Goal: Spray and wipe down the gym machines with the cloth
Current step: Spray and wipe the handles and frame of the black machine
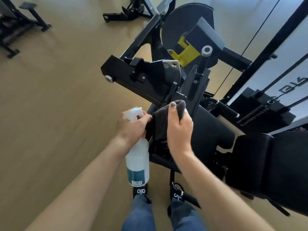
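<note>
Both hands full: my left hand (131, 125) grips the spray bottle (137, 162), my right hand (179, 129) bunches the dark cloth (160, 124), probably mid-spray; next, wipe the seat pad (211, 129).

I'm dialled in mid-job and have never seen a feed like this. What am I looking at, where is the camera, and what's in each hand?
This is one wide-angle view from a camera on the person's head, looking down past their arms. The left hand grips a white spray bottle. The right hand holds a dark cloth over the black gym machine, just above its padded seat. A weight stack stands at the right. The floor is pale wood, and other equipment stands farther off.
</note>
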{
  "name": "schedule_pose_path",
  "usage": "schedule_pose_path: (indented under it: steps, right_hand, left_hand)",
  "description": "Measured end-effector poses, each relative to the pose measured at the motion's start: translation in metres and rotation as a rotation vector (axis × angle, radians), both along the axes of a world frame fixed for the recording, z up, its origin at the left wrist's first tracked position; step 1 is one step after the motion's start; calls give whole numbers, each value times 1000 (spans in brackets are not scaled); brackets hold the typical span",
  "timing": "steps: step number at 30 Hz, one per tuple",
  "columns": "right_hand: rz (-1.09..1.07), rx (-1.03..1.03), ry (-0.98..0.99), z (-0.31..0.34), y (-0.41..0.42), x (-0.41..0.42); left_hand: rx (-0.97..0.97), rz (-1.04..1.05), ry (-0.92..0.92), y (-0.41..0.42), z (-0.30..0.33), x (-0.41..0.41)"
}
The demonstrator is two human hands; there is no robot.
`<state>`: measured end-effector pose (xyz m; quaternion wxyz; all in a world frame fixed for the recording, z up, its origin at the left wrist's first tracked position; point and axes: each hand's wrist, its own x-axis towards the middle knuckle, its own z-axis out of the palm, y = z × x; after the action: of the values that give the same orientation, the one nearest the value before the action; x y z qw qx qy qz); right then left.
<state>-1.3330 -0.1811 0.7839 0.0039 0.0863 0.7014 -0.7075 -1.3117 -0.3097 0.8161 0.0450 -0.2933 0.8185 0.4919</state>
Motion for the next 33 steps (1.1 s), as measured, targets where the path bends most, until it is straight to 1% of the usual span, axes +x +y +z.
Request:
schedule_pose_path:
  steps: [1,2,8,12,15,18,21,25,31,33]
  right_hand:
    - [-112,6,21,-3,-10,8]
    - [-177,23,45,-6,-17,14]
    - [-252,209,116,-25,-25,14]
    - [-254,218,113,-29,-20,9]
    - [-372,226,107,-35,-31,13]
    - [-503,247,19,-51,-51,20]
    - [-586,215,-93,-70,-67,33]
    - [-559,221,-100,-74,-61,39]
    - [-577,214,75,-40,-52,19]
    - [-493,218,29,-32,-42,13]
  left_hand:
    - [0,-8,-2,-2,0,-3]
    - [2,-17,1,-4,0,-6]
    - [-10,-179,17,-24,-3,-27]
    - [-4,-275,28,-35,-6,-37]
    - [-13,-372,28,-42,-11,-42]
    - [-8,-431,30,-46,-16,-41]
    - [7,-451,26,-49,-18,-37]
    - [36,-471,27,-55,-20,-34]
    - [26,-552,23,-57,-27,-28]
    - [29,-550,16,-57,-30,-27]
